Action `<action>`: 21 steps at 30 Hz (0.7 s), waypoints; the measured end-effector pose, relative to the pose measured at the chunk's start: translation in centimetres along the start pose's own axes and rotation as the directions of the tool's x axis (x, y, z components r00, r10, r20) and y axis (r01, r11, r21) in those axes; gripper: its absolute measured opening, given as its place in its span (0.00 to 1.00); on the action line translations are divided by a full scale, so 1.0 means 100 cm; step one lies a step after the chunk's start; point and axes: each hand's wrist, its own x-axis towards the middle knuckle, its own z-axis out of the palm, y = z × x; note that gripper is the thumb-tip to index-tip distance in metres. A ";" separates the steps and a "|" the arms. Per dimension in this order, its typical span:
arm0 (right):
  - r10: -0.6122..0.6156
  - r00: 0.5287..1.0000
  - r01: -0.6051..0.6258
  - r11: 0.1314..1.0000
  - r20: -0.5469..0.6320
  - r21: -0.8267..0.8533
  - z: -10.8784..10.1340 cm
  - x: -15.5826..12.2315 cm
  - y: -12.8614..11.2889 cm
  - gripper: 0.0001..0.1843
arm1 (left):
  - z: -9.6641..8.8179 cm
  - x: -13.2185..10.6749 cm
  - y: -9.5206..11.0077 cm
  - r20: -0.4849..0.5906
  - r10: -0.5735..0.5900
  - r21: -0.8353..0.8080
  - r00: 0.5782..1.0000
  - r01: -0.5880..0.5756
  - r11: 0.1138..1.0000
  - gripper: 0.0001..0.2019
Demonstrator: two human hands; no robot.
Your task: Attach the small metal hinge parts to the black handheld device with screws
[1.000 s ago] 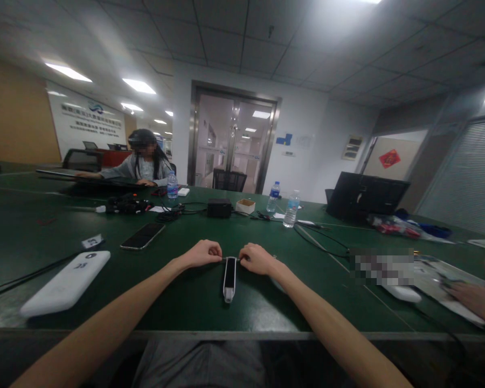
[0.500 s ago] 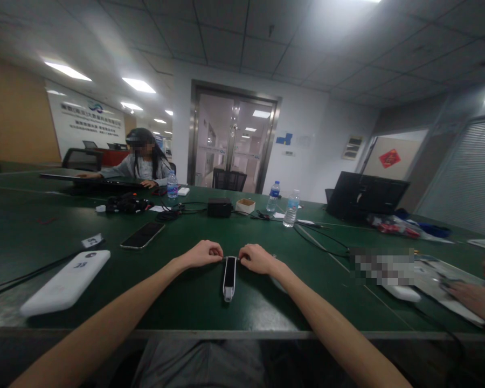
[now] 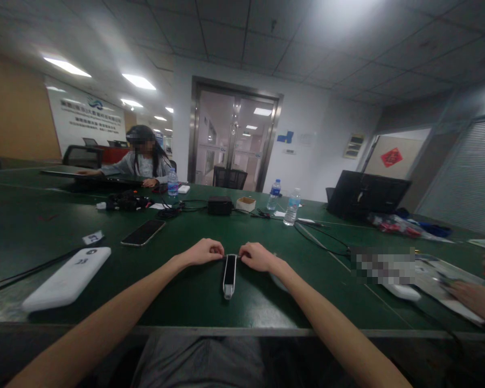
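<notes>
A slim white pen-like device with a long black screen and a pale, clear-looking tip lies on the green table, tip toward me. My left hand is at its far left corner, thumb and fingers pinched together. On the opposite side my right hand is closed the same way near the far right corner. Something thin and small seems to run from the device's far end to the fingertips of both hands, too small to name. Under my right wrist a pale rounded thing shows in part.
Left are a white power bank and a dark-screened phone. Farther back stand water bottles, a black box, a small open box and cables. A co-worker's hand is at right; another person sits across.
Both hands stay closed by the far end of the device, almost unmoved. The whole view has shifted very slightly.
</notes>
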 end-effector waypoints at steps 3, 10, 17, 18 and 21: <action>0.004 1.000 -0.004 1.000 0.007 0.009 -0.001 0.000 0.000 0.09 | 0.000 0.000 -0.001 0.008 0.018 0.007 1.000 -0.018 1.000 0.11; -0.011 1.000 0.011 1.000 -0.006 0.011 0.001 -0.001 0.002 0.08 | 0.000 -0.001 -0.001 0.041 0.049 0.047 0.998 -0.051 0.998 0.09; 0.009 1.000 -0.009 1.000 0.011 0.020 0.001 -0.001 0.001 0.07 | 0.000 -0.002 0.000 0.050 0.054 0.069 0.997 -0.057 0.996 0.09; 0.008 1.000 -0.008 1.000 0.012 0.022 0.000 -0.001 0.001 0.07 | 0.000 -0.002 0.001 0.048 0.054 0.076 0.997 -0.058 0.995 0.09; 0.004 1.000 -0.004 1.000 0.013 0.028 0.000 -0.002 0.000 0.07 | 0.000 -0.003 0.004 0.050 0.049 0.094 0.998 -0.054 0.994 0.09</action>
